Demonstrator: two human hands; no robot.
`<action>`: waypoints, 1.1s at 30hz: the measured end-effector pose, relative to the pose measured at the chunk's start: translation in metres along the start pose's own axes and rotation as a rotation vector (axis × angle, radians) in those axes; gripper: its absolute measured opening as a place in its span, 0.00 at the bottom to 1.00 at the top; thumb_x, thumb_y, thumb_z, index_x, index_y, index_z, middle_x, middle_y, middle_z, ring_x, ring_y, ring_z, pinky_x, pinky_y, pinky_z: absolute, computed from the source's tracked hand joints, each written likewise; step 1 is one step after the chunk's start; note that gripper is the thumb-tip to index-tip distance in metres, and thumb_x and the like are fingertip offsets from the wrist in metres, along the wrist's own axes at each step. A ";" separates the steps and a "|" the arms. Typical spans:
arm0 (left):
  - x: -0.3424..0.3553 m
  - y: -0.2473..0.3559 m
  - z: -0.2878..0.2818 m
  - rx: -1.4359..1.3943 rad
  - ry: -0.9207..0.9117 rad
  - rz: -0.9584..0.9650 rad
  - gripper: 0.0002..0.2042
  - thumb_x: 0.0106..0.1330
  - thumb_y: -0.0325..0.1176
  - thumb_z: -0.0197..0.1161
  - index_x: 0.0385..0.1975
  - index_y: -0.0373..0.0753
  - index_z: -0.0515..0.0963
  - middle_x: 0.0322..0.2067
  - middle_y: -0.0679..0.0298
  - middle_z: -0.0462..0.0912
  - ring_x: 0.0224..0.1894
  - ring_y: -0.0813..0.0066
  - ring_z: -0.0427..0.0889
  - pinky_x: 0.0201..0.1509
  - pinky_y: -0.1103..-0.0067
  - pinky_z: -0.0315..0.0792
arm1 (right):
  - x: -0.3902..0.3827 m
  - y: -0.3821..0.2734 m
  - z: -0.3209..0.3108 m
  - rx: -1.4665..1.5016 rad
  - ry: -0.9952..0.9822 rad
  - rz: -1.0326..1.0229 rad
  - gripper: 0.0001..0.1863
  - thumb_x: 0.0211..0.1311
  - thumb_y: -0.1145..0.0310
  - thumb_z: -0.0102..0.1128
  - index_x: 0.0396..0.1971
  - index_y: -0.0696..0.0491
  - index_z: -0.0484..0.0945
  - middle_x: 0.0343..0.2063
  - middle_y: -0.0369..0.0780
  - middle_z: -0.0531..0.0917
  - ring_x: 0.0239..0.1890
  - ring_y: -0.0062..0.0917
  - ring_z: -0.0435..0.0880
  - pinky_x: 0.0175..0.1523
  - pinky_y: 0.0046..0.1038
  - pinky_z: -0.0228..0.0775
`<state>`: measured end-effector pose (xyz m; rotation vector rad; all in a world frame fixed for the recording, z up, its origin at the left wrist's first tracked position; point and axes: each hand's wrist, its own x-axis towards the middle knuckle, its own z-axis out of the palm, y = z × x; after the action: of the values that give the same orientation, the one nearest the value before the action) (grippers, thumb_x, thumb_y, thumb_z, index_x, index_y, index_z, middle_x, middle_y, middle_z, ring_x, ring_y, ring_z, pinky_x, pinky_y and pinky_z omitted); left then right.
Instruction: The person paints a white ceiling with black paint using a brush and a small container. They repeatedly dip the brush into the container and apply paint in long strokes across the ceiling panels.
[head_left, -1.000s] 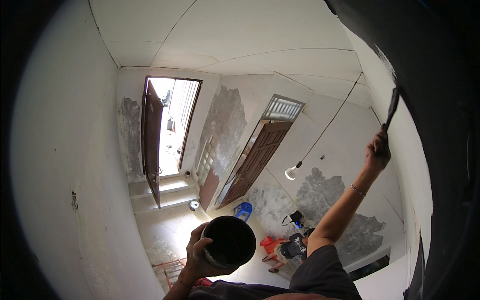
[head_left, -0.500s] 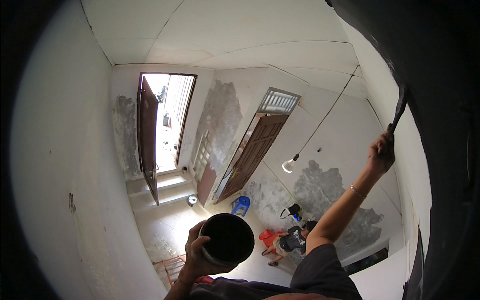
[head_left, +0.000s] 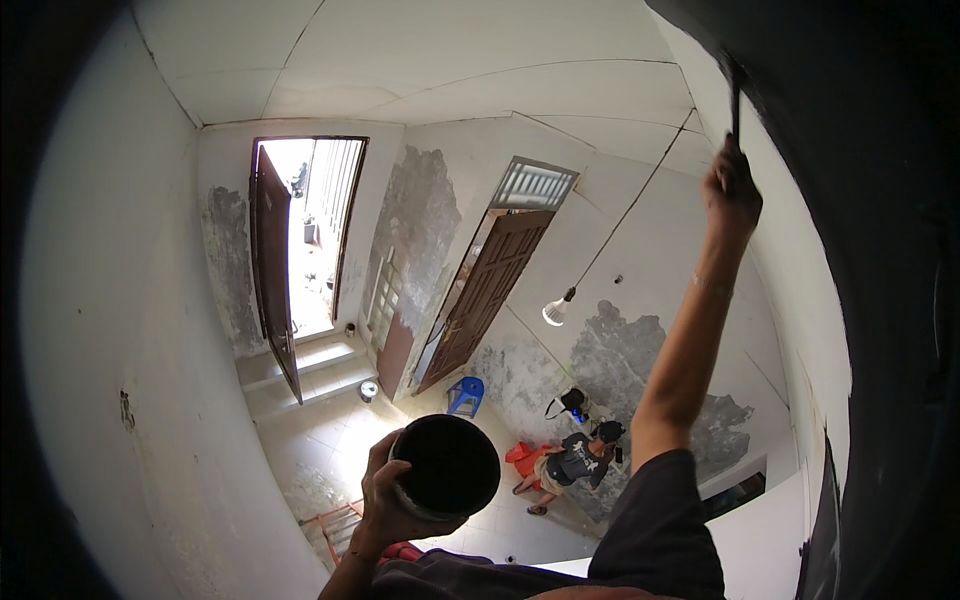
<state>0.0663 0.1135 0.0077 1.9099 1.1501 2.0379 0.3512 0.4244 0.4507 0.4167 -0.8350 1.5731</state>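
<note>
My left hand [head_left: 385,500] is wrapped round the side of a round can [head_left: 428,511] at the lower middle, with dark, seemingly black paint filling its opening. My right arm reaches far up on the right. In the fist of my right hand [head_left: 733,195] is a dark-handled paintbrush [head_left: 736,108], pointing upward. Its bristle end meets the edge of the black-painted area [head_left: 890,200] on the right wall, beside a white strip [head_left: 800,255]. The bristles blend into the black, so their outline is hard to make out.
A bulb [head_left: 556,311] hangs on a cord left of my right arm. Far below, a person [head_left: 580,462] sits near red bags [head_left: 528,458] and a blue stool [head_left: 465,396]. An orange ladder-like frame [head_left: 338,527] stands at lower left. An open brown door [head_left: 275,265] is beyond.
My right hand and the paintbrush have moved up and to the left along the black paint's edge. The view has shifted slightly; the can stays in my left hand.
</note>
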 end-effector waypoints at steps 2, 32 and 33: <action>0.000 0.002 -0.001 0.018 0.003 -0.006 0.55 0.38 0.48 0.92 0.66 0.57 0.58 0.63 0.38 0.70 0.64 0.39 0.78 0.64 0.55 0.79 | -0.041 -0.002 -0.025 0.074 -0.151 0.009 0.17 0.82 0.77 0.40 0.59 0.70 0.72 0.25 0.34 0.64 0.20 0.18 0.56 0.23 0.21 0.49; -0.012 -0.002 -0.009 -0.056 0.031 0.006 0.58 0.37 0.46 0.93 0.69 0.55 0.58 0.67 0.41 0.68 0.68 0.43 0.73 0.70 0.53 0.72 | -0.017 0.032 0.014 0.073 -0.036 0.111 0.17 0.84 0.73 0.39 0.60 0.65 0.73 0.25 0.31 0.60 0.21 0.18 0.53 0.24 0.23 0.46; -0.013 0.000 -0.011 -0.037 0.027 0.004 0.57 0.37 0.47 0.93 0.68 0.55 0.58 0.66 0.40 0.68 0.67 0.42 0.74 0.69 0.53 0.73 | -0.033 0.027 0.006 0.046 -0.084 0.014 0.20 0.85 0.72 0.38 0.66 0.66 0.70 0.25 0.32 0.59 0.21 0.18 0.53 0.24 0.23 0.46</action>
<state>0.0586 0.1014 -0.0022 1.8751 1.1073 2.0781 0.3305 0.3972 0.4243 0.5142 -0.8688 1.5986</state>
